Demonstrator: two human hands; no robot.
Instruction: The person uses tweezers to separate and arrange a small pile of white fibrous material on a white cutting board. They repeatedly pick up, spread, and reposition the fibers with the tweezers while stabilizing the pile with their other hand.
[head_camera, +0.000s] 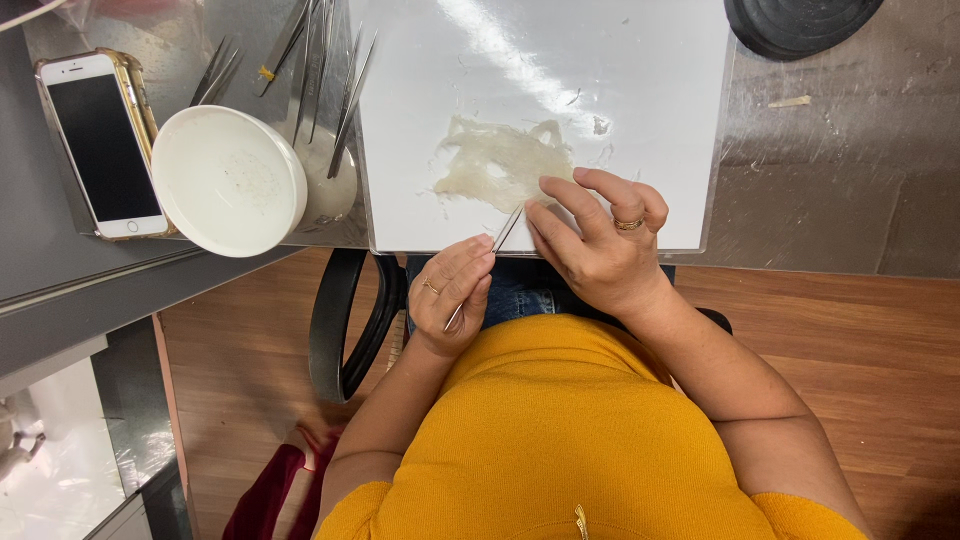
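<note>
White board (640, 150): left hand (452, 290) grips tweezers (500, 240); right hand (590, 245) released, pressing pale material (500, 165), tips hidden.

nest (500, 165) on board (640, 120) | bowl (228, 180) left | phone (100, 140) farther left

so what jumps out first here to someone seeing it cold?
Dead centre, a pale translucent stringy mass lies on a white sheet, with the right hand pressing its near edge and the left hand pinching thin metal tweezers aimed at it. Left of the sheet sits a white round dish with spare tweezers behind it, and a white phone at the far left.
</note>
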